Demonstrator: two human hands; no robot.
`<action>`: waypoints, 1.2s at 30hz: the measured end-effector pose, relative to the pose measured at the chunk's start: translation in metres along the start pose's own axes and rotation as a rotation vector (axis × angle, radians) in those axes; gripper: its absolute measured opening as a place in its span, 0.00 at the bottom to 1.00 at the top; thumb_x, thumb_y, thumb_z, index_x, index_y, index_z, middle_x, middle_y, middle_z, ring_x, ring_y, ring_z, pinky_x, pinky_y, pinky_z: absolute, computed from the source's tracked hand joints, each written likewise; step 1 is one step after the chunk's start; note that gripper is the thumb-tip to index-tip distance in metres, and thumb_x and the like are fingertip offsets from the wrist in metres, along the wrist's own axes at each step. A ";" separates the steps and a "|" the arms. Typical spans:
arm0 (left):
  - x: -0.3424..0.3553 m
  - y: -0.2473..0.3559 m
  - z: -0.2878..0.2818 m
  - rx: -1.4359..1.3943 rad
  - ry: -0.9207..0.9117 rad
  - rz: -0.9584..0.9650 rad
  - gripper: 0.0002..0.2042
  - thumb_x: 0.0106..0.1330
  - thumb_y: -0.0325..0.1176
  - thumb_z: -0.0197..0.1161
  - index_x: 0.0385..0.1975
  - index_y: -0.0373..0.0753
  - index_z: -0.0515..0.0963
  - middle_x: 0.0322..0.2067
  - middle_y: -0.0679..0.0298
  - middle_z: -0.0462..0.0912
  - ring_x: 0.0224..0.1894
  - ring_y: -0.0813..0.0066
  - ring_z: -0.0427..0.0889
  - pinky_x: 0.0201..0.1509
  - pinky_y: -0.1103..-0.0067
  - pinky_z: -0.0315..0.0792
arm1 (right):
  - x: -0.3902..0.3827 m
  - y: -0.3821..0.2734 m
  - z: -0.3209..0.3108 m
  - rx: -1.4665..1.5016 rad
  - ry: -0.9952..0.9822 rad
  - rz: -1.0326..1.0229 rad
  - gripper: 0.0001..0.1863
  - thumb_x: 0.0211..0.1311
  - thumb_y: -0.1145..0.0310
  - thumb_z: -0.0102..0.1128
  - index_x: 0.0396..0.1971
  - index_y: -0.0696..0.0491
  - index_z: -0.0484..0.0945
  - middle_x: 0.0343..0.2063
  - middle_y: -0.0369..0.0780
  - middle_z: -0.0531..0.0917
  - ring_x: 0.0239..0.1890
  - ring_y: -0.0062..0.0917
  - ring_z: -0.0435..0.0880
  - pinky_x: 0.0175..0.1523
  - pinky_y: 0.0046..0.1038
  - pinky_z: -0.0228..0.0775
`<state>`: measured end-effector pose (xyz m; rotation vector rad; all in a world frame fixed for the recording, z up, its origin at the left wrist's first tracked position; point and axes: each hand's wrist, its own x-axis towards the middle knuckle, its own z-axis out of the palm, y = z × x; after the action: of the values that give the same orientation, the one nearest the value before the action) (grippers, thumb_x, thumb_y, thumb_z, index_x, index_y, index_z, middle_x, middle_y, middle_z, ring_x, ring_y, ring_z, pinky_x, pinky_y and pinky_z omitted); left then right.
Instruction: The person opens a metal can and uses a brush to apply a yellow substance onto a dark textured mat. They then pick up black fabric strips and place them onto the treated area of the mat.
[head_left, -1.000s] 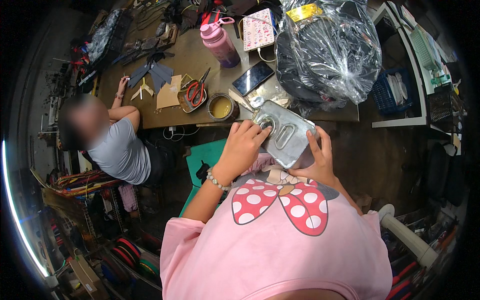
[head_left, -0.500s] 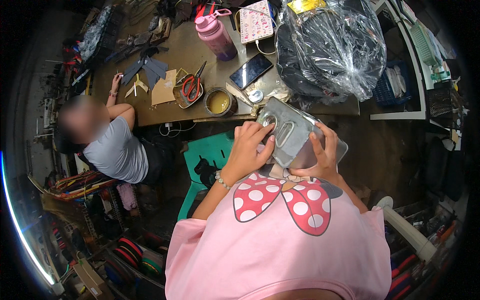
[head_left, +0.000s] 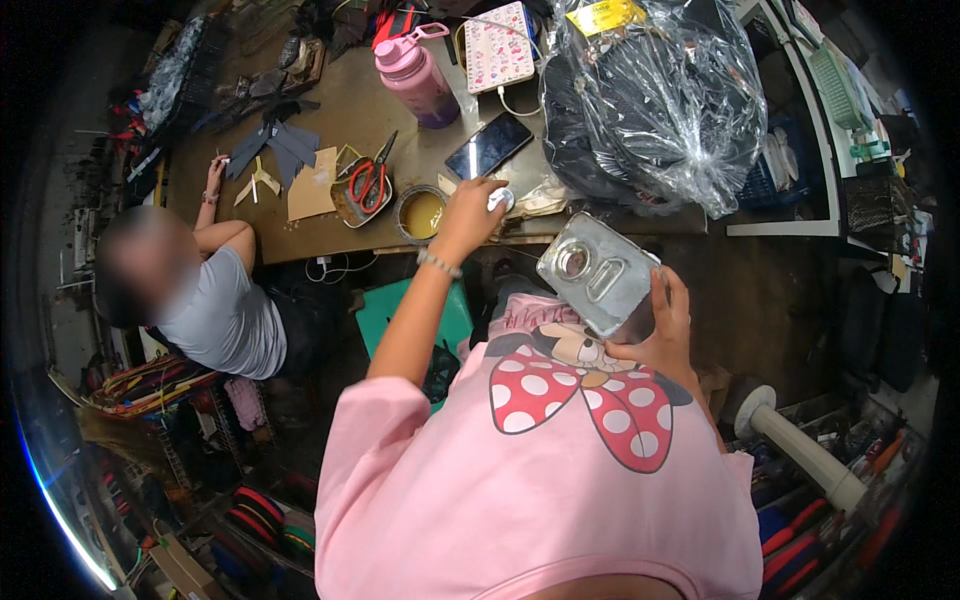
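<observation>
Tin (head_left: 598, 272) in the right hand (head_left: 664, 335), left hand (head_left: 473, 212) at the cap (head_left: 501, 200).
The tin hangs before the shirt (head_left: 540, 490), right fingers grasping its side, likely to bear its weight. Beyond it, leftward, the left fingers meet the cap; I cannot tell whether they pinch it.

Pink bottle (head_left: 424, 98), dark phone (head_left: 490, 144), red-handled scissors (head_left: 379, 168), plastic-wrapped black bundle (head_left: 655, 110), green chair (head_left: 383, 312)
</observation>
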<state>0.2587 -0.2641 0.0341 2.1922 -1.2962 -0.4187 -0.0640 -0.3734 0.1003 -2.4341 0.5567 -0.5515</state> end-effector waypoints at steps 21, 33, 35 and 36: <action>0.030 -0.026 0.021 0.112 -0.154 -0.088 0.29 0.49 0.47 0.72 0.50 0.37 0.77 0.43 0.47 0.77 0.45 0.50 0.78 0.51 0.67 0.73 | -0.030 0.013 0.005 0.012 0.020 0.112 0.65 0.20 0.60 0.82 0.69 0.46 0.55 0.58 0.50 0.63 0.56 0.47 0.66 0.57 0.45 0.62; -0.051 0.099 0.002 -0.419 -0.275 0.137 0.29 0.49 0.39 0.74 0.52 0.39 0.76 0.48 0.56 0.79 0.50 0.59 0.74 0.55 0.72 0.68 | -0.024 0.008 0.003 0.045 -0.016 0.077 0.60 0.23 0.59 0.82 0.66 0.46 0.60 0.58 0.51 0.63 0.58 0.49 0.65 0.59 0.46 0.60; -0.051 0.095 0.003 -0.417 -0.274 0.150 0.28 0.49 0.39 0.74 0.52 0.38 0.77 0.49 0.56 0.79 0.51 0.58 0.74 0.57 0.71 0.67 | -0.020 0.006 0.005 0.059 -0.002 0.054 0.59 0.23 0.58 0.82 0.66 0.46 0.61 0.58 0.52 0.63 0.58 0.49 0.66 0.59 0.46 0.61; -0.053 0.094 0.003 -0.412 -0.257 0.155 0.28 0.48 0.39 0.74 0.51 0.38 0.77 0.49 0.56 0.79 0.52 0.58 0.74 0.58 0.71 0.67 | -0.019 0.005 0.006 0.068 0.006 0.048 0.59 0.24 0.58 0.82 0.66 0.46 0.61 0.58 0.52 0.63 0.57 0.49 0.66 0.59 0.46 0.61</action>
<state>0.1659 -0.2547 0.0874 1.7243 -1.3582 -0.8457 -0.0783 -0.3649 0.0876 -2.3492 0.5880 -0.5492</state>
